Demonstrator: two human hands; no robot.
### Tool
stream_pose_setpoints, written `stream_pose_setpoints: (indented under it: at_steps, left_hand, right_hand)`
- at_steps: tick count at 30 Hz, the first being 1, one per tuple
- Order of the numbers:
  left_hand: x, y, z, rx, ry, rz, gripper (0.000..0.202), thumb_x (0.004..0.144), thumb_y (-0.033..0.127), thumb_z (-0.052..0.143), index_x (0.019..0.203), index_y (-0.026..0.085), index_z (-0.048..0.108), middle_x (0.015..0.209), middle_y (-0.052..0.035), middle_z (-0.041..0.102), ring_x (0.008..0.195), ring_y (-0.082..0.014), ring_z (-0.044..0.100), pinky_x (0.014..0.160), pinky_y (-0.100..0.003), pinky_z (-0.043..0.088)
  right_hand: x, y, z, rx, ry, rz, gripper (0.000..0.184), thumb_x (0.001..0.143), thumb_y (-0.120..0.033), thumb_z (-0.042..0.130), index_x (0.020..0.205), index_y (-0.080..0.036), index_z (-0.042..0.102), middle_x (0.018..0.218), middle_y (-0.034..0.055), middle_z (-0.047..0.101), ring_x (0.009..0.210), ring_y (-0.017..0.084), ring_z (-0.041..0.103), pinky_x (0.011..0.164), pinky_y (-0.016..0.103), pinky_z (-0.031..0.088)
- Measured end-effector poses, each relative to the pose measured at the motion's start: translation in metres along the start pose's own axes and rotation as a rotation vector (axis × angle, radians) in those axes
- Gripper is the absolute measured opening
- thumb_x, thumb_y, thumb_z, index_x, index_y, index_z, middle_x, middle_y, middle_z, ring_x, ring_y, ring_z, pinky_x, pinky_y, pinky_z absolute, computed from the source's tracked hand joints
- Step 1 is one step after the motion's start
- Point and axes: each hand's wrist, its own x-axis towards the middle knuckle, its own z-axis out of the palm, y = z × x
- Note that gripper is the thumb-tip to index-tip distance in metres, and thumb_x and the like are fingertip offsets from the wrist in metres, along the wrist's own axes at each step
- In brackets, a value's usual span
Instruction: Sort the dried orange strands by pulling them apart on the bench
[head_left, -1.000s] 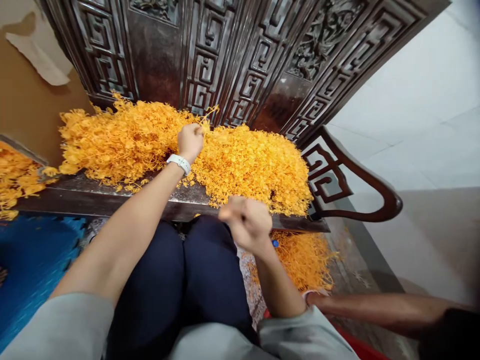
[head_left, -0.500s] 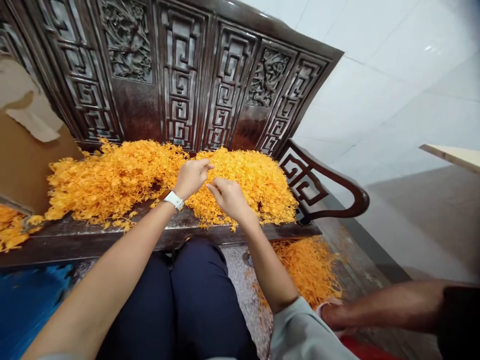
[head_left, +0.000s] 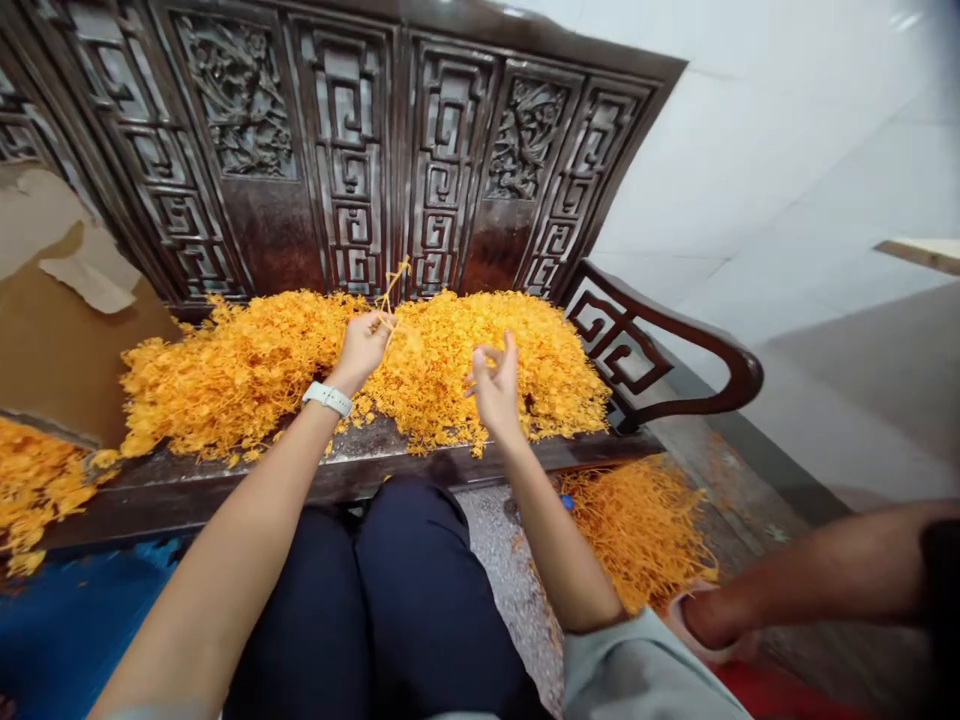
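Observation:
My left hand [head_left: 365,349], with a white watch [head_left: 328,398] on its wrist, pinches a thin orange flower stem [head_left: 390,287] that sticks up above the fingers. Apart from it, to the right, my right hand [head_left: 495,388] has its thumb and fingers spread with nothing seen between them. Behind and below the hands lie two heaps of orange dried flowers on a dark carved wooden bench: a left heap [head_left: 232,370] and a right heap [head_left: 555,365]. The right hand hovers in front of the right heap.
The bench's carved back [head_left: 352,150] rises behind the heaps, its curved armrest [head_left: 720,395] at the right. A torn cardboard box [head_left: 67,330] stands at left. Loose orange stems [head_left: 637,530] are piled on the floor. Another person's leg [head_left: 817,575] reaches in from the right.
My hands were close together over the heaps; now they are apart. The left has drawn slightly left, holding a stem that now shows; the right has moved right and its fingers have spread.

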Motion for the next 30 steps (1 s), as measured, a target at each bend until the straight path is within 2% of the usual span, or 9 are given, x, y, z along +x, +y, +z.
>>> stream_pose_setpoints:
  at_steps: [3,6,10,14,16,18,23,26,30]
  left_hand:
    - [-0.007,0.007,0.014,0.063,-0.136,0.046,0.034,0.091,0.039,0.07,0.067,0.02,0.057,0.06,0.0017,0.045,0.056,-0.0137,0.035,0.056,-0.025,0.026]
    - [-0.007,0.006,0.021,0.114,-0.193,0.089,0.039,0.093,0.037,0.067,0.062,0.019,0.052,0.06,0.0016,0.043,0.058,-0.0139,0.036,0.056,-0.025,0.028]
    - [0.003,-0.003,0.014,0.005,0.019,-0.06,0.03,0.093,0.025,0.067,0.066,0.018,0.055,0.062,0.0025,0.045,0.057,-0.0119,0.037,0.055,-0.023,0.027]
    - [0.008,-0.008,-0.002,-0.094,0.168,-0.208,0.028,0.099,0.022,0.06,0.072,0.02,0.051,0.06,0.0051,0.04,0.052,-0.01,0.032,0.049,-0.02,0.023]
    - [0.005,-0.006,-0.004,-0.112,0.141,-0.265,0.026,0.102,0.024,0.056,0.077,0.021,0.051,0.057,0.0062,0.039,0.047,-0.0096,0.028,0.046,-0.02,0.02]
    - [0.001,0.001,-0.002,-0.135,0.081,-0.308,0.023,0.102,0.025,0.056,0.079,0.021,0.054,0.056,0.0063,0.04,0.044,-0.0089,0.027,0.043,-0.02,0.02]
    - [-0.005,0.02,0.009,-0.241,-0.035,-0.368,0.029,0.105,0.03,0.057,0.079,0.019,0.06,0.055,0.0062,0.04,0.041,-0.0071,0.027,0.041,-0.018,0.022]
    - [-0.006,0.022,0.012,-0.268,-0.058,-0.367,0.031,0.104,0.036,0.063,0.078,0.018,0.061,0.056,0.0064,0.041,0.041,-0.0064,0.028,0.041,-0.018,0.023]
    - [-0.01,0.017,0.022,-0.231,-0.133,-0.319,0.029,0.102,0.035,0.066,0.078,0.018,0.063,0.056,0.0046,0.046,0.043,-0.0071,0.033,0.043,-0.02,0.023]
  right_hand:
    - [0.001,0.016,0.014,-0.187,-0.083,-0.173,0.074,0.095,-0.054,0.072,0.156,-0.025,0.042,0.119,0.0088,0.068,0.064,0.01,0.057,0.058,0.026,0.049]
    - [-0.009,0.014,0.027,-0.327,-0.088,-0.474,0.031,0.101,-0.038,0.066,0.125,-0.02,0.065,0.099,0.0066,0.071,0.068,0.013,0.059,0.07,0.03,0.052]
    - [-0.052,-0.009,0.038,-0.193,-0.098,-0.683,0.014,0.101,-0.013,0.057,0.094,-0.02,0.067,0.083,0.0049,0.068,0.078,0.016,0.066,0.074,0.03,0.055]
    - [-0.108,-0.057,0.029,0.048,-0.512,-0.85,0.025,0.091,0.001,0.064,0.107,-0.018,0.069,0.091,0.0069,0.075,0.083,0.015,0.072,0.071,0.024,0.059]
    - [-0.107,-0.073,0.021,0.151,-0.69,-0.788,0.023,0.093,-0.002,0.066,0.107,-0.019,0.071,0.094,0.0067,0.076,0.078,0.012,0.072,0.065,0.021,0.058]
    - [-0.08,-0.07,0.016,0.243,-0.653,-0.565,0.009,0.099,-0.015,0.066,0.101,-0.022,0.071,0.086,0.0024,0.073,0.062,0.008,0.064,0.058,0.02,0.054]
    - [0.011,0.005,0.017,0.241,-0.057,0.122,0.035,0.091,-0.052,0.073,0.107,-0.024,0.063,0.1,0.0026,0.068,0.068,0.009,0.063,0.062,0.024,0.055]
    - [0.012,0.03,0.023,0.173,0.053,0.148,0.041,0.085,-0.053,0.078,0.106,-0.021,0.064,0.092,0.0012,0.066,0.063,0.008,0.059,0.057,0.023,0.05]
    - [-0.016,0.02,0.039,0.134,-0.226,0.084,0.045,0.093,-0.064,0.068,0.085,-0.02,0.066,0.063,-0.0022,0.061,0.05,0.009,0.051,0.051,0.024,0.042]
